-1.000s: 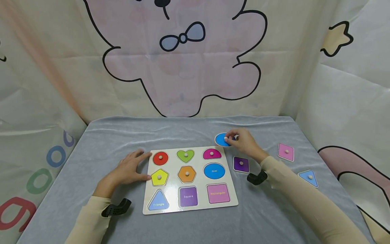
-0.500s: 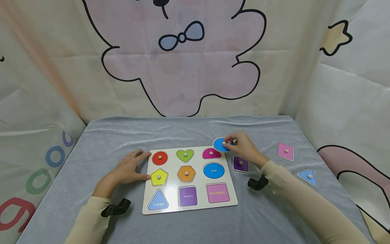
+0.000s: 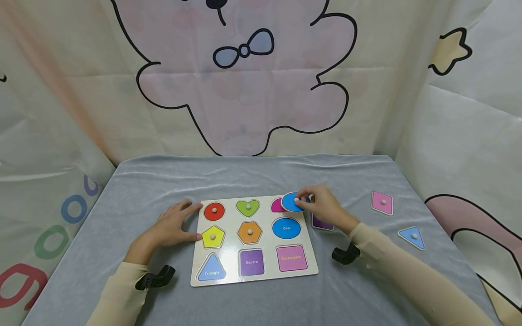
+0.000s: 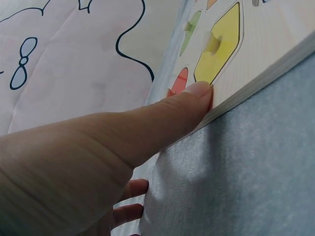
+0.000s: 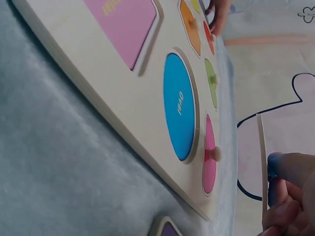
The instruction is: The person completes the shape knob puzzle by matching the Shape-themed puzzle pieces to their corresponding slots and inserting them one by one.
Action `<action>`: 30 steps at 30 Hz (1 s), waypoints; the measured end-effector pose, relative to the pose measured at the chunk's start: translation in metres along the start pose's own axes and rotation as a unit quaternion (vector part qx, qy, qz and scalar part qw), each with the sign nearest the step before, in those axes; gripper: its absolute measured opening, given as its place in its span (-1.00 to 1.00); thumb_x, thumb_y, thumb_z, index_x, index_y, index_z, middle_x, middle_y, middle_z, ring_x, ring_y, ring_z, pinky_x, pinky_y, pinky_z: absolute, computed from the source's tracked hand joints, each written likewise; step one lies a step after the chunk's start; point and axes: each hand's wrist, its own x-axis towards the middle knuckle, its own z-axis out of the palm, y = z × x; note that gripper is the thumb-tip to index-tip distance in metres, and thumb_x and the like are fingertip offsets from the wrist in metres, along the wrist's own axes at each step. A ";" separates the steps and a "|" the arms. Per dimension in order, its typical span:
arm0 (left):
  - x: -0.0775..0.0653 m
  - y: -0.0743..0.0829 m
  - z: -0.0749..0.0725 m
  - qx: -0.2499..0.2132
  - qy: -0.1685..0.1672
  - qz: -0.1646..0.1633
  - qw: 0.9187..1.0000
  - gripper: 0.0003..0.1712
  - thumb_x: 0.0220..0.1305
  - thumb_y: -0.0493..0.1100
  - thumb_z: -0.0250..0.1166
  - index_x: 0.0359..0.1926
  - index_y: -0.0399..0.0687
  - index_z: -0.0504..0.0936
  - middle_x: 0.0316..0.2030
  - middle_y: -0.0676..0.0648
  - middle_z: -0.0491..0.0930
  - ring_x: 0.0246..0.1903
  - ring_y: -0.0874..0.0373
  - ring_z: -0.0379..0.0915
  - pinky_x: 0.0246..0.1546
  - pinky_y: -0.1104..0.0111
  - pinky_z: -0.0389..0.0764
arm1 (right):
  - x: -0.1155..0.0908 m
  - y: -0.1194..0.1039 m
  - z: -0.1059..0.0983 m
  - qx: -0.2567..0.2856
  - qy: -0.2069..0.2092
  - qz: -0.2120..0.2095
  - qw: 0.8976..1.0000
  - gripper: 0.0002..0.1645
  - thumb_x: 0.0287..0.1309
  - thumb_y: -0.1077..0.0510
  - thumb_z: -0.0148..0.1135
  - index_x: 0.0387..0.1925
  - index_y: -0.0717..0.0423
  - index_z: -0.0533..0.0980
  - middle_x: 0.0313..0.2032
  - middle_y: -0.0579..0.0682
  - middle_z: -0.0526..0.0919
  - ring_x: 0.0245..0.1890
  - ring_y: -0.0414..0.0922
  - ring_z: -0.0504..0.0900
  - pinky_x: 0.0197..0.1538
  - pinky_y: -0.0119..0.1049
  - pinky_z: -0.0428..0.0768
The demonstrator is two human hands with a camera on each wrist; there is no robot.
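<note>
A white wooden shape-puzzle board (image 3: 232, 258) lies on the table. My left hand (image 3: 173, 225) rests at its left side, fingers spread, the thumb touching the edge beside the yellow pentagon (image 4: 224, 46). My right hand (image 3: 326, 206) pinches the knob of a blue oval puzzle piece (image 3: 288, 202), held over the board's top right corner and partly covering the pink half-circle (image 3: 276, 205). In the right wrist view that oval piece (image 5: 263, 147) appears edge-on. Below it lies the blue recess marked Oval (image 3: 287, 228), with its printed floor bare.
A purple square piece (image 3: 322, 223) lies beside the board, partly hidden by my right hand. Farther right lie a pink piece (image 3: 382, 202) and a blue triangle piece (image 3: 412, 237). Recesses marked Triangle (image 3: 212, 268), Square (image 3: 251, 261) and Rectangular (image 3: 292, 258) form the near row.
My right hand has brought the oval piece toward me and slightly left, from beyond the board's far corner to over it. My left hand and the board have stayed put.
</note>
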 end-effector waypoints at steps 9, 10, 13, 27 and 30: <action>0.001 -0.001 0.001 0.005 0.000 -0.001 1.000 0.06 -0.02 0.22 0.55 0.48 0.06 0.34 0.43 -0.36 0.24 0.41 -0.39 0.12 0.29 -0.45 0.17 | -0.011 0.005 0.009 0.005 -0.004 -0.019 1.000 -0.92 0.19 0.21 0.43 -0.31 0.16 0.71 -0.51 -0.06 0.57 -0.65 -0.20 0.35 -0.56 -0.44 0.34; 0.001 -0.001 0.002 0.006 0.000 -0.001 1.000 0.06 -0.02 0.22 0.55 0.48 0.06 0.34 0.43 -0.37 0.24 0.41 -0.39 0.12 0.29 -0.45 0.17 | -0.012 0.006 0.010 0.003 -0.007 -0.018 1.000 -0.92 0.19 0.20 0.43 -0.32 0.15 0.71 -0.52 -0.07 0.57 -0.65 -0.21 0.35 -0.57 -0.44 0.34; 0.001 -0.001 0.002 0.006 0.001 0.000 1.000 0.06 -0.02 0.23 0.55 0.48 0.06 0.34 0.43 -0.37 0.24 0.41 -0.40 0.12 0.28 -0.45 0.17 | -0.016 0.008 0.014 0.005 -0.016 -0.007 1.000 -0.91 0.19 0.17 0.44 -0.31 0.12 0.71 -0.52 -0.09 0.56 -0.66 -0.23 0.37 -0.60 -0.43 0.36; 0.000 -0.002 0.002 0.006 0.003 0.001 1.000 0.06 -0.02 0.25 0.55 0.48 0.08 0.34 0.44 -0.36 0.24 0.41 -0.39 0.12 0.27 -0.46 0.17 | -0.028 0.004 0.032 0.005 -0.045 -0.030 0.999 -0.92 0.18 0.14 0.45 -0.34 0.06 0.69 -0.54 -0.16 0.57 -0.54 -0.25 0.44 -0.44 -0.45 0.46; 0.000 -0.002 0.002 0.006 0.003 0.003 1.000 0.06 -0.01 0.25 0.54 0.48 0.07 0.34 0.44 -0.36 0.25 0.41 -0.40 0.13 0.27 -0.46 0.18 | -0.029 0.006 0.035 -0.005 -0.050 -0.030 0.998 -0.92 0.18 0.12 0.45 -0.34 0.02 0.69 -0.53 -0.19 0.56 -0.51 -0.26 0.44 -0.39 -0.45 0.48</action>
